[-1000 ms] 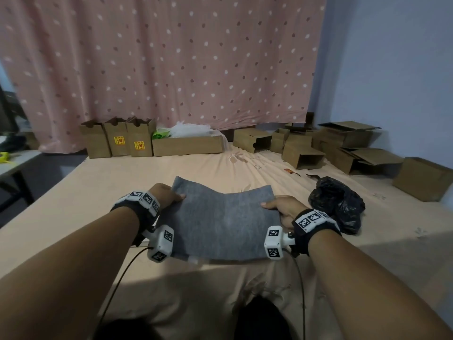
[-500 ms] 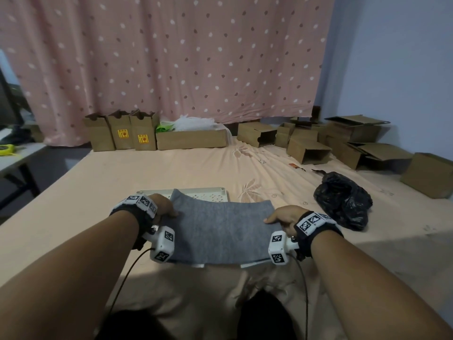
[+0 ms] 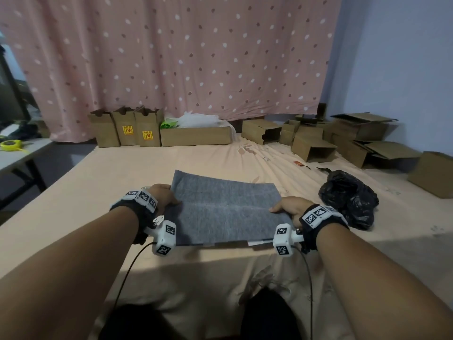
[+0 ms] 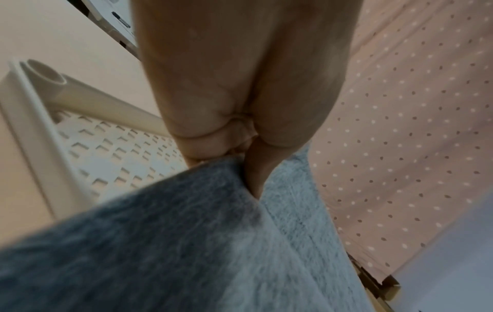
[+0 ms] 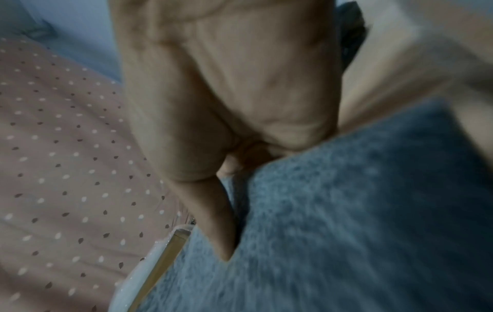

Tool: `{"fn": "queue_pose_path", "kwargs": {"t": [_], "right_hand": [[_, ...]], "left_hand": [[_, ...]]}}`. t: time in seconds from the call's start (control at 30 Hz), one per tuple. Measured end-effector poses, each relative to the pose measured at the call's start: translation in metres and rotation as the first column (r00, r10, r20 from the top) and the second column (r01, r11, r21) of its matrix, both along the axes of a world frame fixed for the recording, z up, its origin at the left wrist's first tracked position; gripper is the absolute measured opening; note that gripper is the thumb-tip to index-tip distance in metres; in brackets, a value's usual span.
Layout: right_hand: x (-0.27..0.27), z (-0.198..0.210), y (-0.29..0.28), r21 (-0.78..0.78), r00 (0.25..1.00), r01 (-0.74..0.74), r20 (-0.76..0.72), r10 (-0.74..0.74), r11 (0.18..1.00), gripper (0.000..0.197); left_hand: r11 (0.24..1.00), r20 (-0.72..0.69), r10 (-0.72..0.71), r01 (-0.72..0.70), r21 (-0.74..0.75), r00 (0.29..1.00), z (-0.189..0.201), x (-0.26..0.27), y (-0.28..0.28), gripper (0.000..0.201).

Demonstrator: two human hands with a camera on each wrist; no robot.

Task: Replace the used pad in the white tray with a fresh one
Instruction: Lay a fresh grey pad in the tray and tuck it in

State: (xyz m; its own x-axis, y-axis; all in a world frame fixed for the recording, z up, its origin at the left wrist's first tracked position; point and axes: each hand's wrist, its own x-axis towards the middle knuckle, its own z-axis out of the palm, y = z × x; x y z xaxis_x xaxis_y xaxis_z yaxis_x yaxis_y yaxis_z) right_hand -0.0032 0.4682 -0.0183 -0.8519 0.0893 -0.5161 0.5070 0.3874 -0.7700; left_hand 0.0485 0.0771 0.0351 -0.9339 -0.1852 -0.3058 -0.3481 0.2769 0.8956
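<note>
A grey felt pad (image 3: 225, 212) is stretched flat between my two hands over the white tray. Only a sliver of the tray (image 3: 256, 242) shows under the pad's near edge. My left hand (image 3: 164, 197) pinches the pad's left edge and my right hand (image 3: 286, 208) pinches its right edge. In the left wrist view my thumb and fingers (image 4: 240, 160) clamp the pad (image 4: 186, 242) just above the tray's perforated floor and rim (image 4: 34, 126). The right wrist view shows my right hand (image 5: 234, 168) gripping the pad (image 5: 333, 221), blurred.
All of this is on a bed with a peach sheet (image 3: 122, 173). A crumpled black plastic bag (image 3: 348, 197) lies just right of my right hand. Cardboard boxes (image 3: 196, 136) line the back under a dotted curtain, with more at the right (image 3: 434, 173). A table (image 3: 14, 155) stands at the left.
The pad has moved forward and spread over the tray. The tray's far rim, which showed beyond the pad half a second ago, is now covered.
</note>
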Motion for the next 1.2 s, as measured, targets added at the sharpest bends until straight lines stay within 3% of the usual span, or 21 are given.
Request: {"fn": "queue_pose_path", "kwargs": {"t": [0.1,0.23,0.3,0.37,0.43,0.6,0.67,0.8,0.93,1.07,1.13,1.2], "right_hand": [[-0.002,0.047,-0.016,0.016,0.998,-0.052,-0.038,0.053,0.999,0.059],[0.004,0.113,-0.049,-0.056,0.995,0.014,-0.101,-0.019,0.998,0.047],[-0.010,0.120,-0.060,-0.072,0.994,0.020,-0.110,-0.028,0.997,0.056],[-0.033,0.110,-0.064,-0.089,0.997,-0.010,-0.074,0.004,0.996,0.065],[-0.043,0.101,-0.075,-0.072,0.997,-0.042,-0.062,0.037,0.997,0.061],[-0.022,0.094,-0.117,-0.053,0.995,-0.091,-0.051,0.088,0.994,0.015],[-0.027,0.079,-0.124,-0.059,0.996,-0.088,-0.032,0.086,0.994,0.018],[-0.031,0.056,-0.136,-0.160,0.994,-0.100,0.036,0.108,0.982,0.046],[-0.022,0.048,-0.148,-0.334,0.995,-0.068,0.052,0.090,0.940,0.029],[-0.022,0.034,-0.150,-0.416,0.995,-0.055,0.053,0.084,0.908,0.033],[-0.024,0.034,-0.156,-0.402,0.996,-0.040,0.054,0.067,0.915,0.029],[-0.022,0.040,-0.162,-0.284,0.997,-0.051,0.047,0.067,0.957,0.022]], "left_hand": [[0.999,-0.045,0.043,-0.041,0.036,0.998,0.018,-0.005,-0.012,0.027],[0.992,-0.128,0.070,-0.056,0.111,0.989,0.050,-0.012,-0.029,0.028],[0.988,-0.143,0.081,-0.060,0.145,0.986,0.059,-0.018,-0.042,0.031],[0.987,-0.134,0.081,-0.061,0.147,0.988,0.064,-0.020,-0.053,0.032],[0.987,-0.110,0.083,-0.066,0.147,0.991,0.062,-0.025,-0.065,0.030],[0.994,-0.020,0.092,-0.091,0.062,0.996,0.050,-0.026,-0.088,0.028],[0.996,0.017,0.076,-0.077,0.038,0.997,0.040,-0.026,-0.094,0.022],[0.996,0.024,0.082,-0.083,0.017,0.996,0.021,-0.030,-0.107,0.017],[0.994,0.035,0.086,-0.088,0.060,0.996,0.006,-0.033,-0.118,0.009],[0.999,0.167,0.026,-0.020,-0.039,0.986,-0.012,-0.032,-0.118,0.030],[0.995,0.159,0.035,-0.020,-0.094,0.987,-0.014,-0.034,-0.113,0.033],[0.990,0.158,0.034,-0.012,-0.138,0.987,-0.011,-0.036,-0.106,0.031]]}}
